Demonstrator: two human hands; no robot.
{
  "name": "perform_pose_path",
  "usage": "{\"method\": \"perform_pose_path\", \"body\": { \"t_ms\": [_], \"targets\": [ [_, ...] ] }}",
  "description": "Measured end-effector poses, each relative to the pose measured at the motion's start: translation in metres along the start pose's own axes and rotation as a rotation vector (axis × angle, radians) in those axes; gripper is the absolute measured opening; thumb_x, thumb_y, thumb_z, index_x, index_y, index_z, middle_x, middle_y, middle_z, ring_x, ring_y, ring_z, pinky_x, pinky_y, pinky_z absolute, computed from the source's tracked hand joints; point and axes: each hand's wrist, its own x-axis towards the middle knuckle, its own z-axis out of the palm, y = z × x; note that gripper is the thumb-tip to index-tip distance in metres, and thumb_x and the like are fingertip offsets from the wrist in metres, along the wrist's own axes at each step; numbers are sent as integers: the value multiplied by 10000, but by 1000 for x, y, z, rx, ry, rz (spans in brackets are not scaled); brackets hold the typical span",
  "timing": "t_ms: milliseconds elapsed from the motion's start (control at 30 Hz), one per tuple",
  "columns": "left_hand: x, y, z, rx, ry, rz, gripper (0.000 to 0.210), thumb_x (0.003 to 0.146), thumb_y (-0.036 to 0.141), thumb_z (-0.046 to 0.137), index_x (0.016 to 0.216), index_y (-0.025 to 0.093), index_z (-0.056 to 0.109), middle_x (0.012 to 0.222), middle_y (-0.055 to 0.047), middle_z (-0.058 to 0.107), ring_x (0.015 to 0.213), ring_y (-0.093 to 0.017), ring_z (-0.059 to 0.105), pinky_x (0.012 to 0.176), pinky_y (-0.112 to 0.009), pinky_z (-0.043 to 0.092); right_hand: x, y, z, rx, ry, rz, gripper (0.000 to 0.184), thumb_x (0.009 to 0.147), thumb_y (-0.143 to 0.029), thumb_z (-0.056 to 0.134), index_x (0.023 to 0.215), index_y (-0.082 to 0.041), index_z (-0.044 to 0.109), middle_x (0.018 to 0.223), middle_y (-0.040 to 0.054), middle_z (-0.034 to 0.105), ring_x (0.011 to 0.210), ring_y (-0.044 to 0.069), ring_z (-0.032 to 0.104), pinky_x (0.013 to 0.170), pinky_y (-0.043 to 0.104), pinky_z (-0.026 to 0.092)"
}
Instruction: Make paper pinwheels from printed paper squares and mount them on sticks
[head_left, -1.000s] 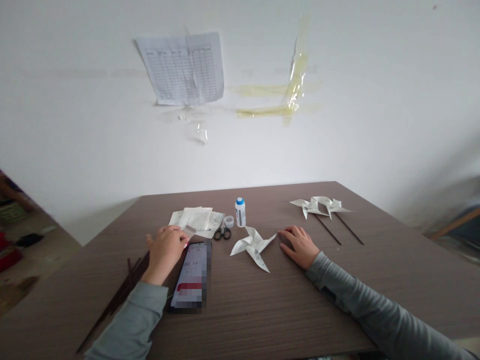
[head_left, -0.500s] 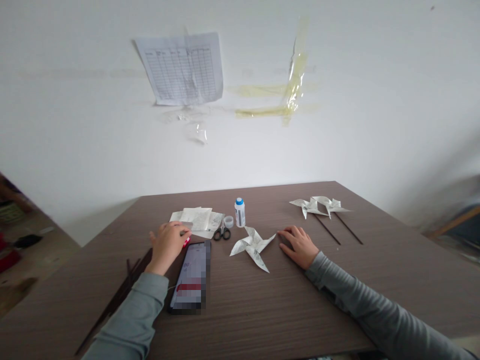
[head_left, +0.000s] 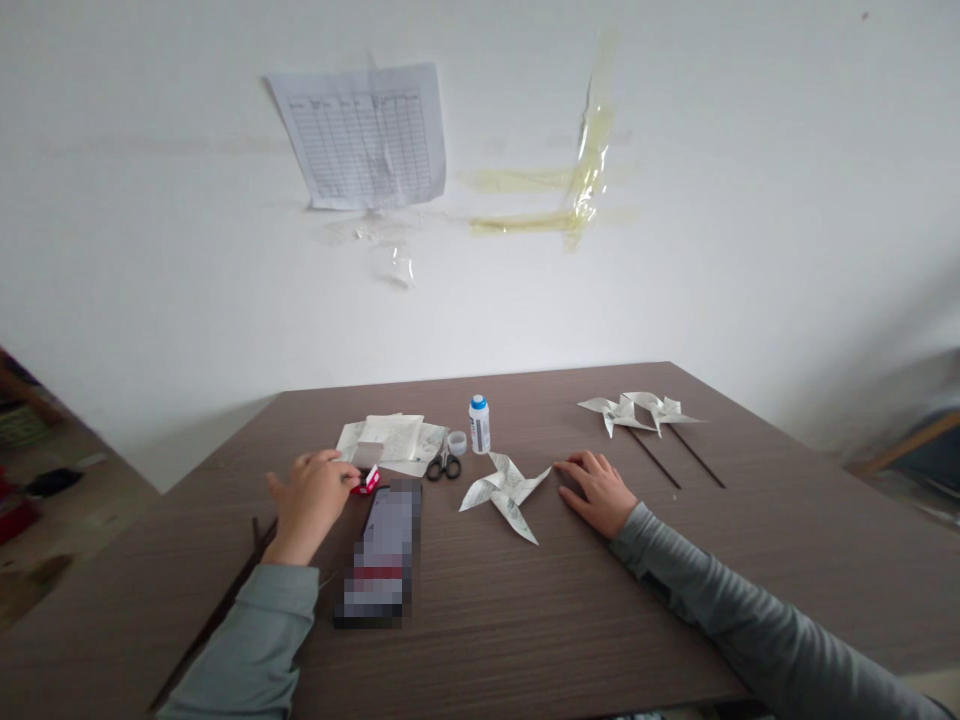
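Observation:
My left hand (head_left: 313,505) is above the table's left side, its thumb and index finger closed together beside a small red-and-white box (head_left: 366,481). Whatever the fingertips may pinch is too small to make out. Flat on the table rests my right hand (head_left: 598,491), fingers stretched out, fingertips at the right tip of a folded printed-paper pinwheel (head_left: 504,491) without a stick. A phone (head_left: 382,560) lies to the right of my left forearm. Black-handled scissors (head_left: 444,466) lie between the box and the pinwheel.
Behind stand a white bottle with a blue cap (head_left: 479,425) and a small clear round container (head_left: 457,443). Paper sheets (head_left: 397,437) lie at back left. Two pinwheels on brown sticks (head_left: 637,412) lie at right. Dark sticks (head_left: 217,615) run beside my left sleeve. A wall rises behind.
My left hand has drawn back to the left and slightly toward me, uncovering more of the red-and-white box. My right hand and the pinwheel stay where they were.

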Motion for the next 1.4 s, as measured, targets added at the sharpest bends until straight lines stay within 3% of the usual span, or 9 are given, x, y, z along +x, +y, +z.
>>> {"method": "perform_pose_path", "body": {
  "t_ms": [200, 500, 767, 1067, 1233, 1400],
  "targets": [
    [2, 7, 0, -19, -6, 11, 378, 1201, 293, 723, 1096, 389, 1074, 1689, -141, 906, 1670, -549, 689, 1401, -1013, 479, 0, -4, -4, 5, -16, 11, 523, 1186, -323, 752, 1684, -265, 900, 1611, 197, 831, 1511, 427, 774, 1336, 618, 664],
    [6, 11, 4, 3, 5, 42, 316, 1167, 222, 779, 1092, 314, 1072, 1728, -186, 879, 1761, -580, 635, 1445, -1077, 377, -1, -3, -1, 22, 11, -1, 496, 1161, -323, 776, 1632, -284, 928, 1573, 189, 838, 1481, 434, 777, 1307, 635, 677],
    [13, 10, 9, 15, -10, 66, 374, 1177, 218, 754, 1041, 360, 1071, 1771, -136, 864, 1766, -561, 633, 1447, -1066, 385, 0, -4, -2, 9, -8, 8, 507, 1175, -318, 765, 1655, -269, 921, 1601, 198, 835, 1508, 434, 773, 1328, 626, 669],
    [12, 17, 10, 63, -5, 127, 439, 1126, 143, 680, 934, 327, 1029, 1776, -145, 861, 1792, -538, 599, 1451, -1039, 385, -1, -6, -2, 14, -2, 15, 504, 1168, -321, 780, 1649, -275, 922, 1594, 195, 826, 1509, 431, 765, 1325, 620, 665],
    [8, 21, 5, 74, -32, 143, 357, 1137, 131, 717, 988, 275, 1008, 1839, -199, 801, 1814, -540, 570, 1472, -1036, 353, -1, -6, -4, 6, -17, 16, 522, 1184, -332, 748, 1678, -266, 904, 1607, 192, 825, 1517, 424, 763, 1343, 617, 653],
    [6, 20, 2, 54, -35, 134, 297, 1156, 168, 747, 998, 283, 971, 1832, -187, 803, 1813, -525, 559, 1486, -1026, 338, -1, -7, -5, 10, -14, 11, 503, 1181, -325, 771, 1660, -269, 913, 1602, 190, 831, 1511, 425, 772, 1333, 609, 663]
  ]
}}
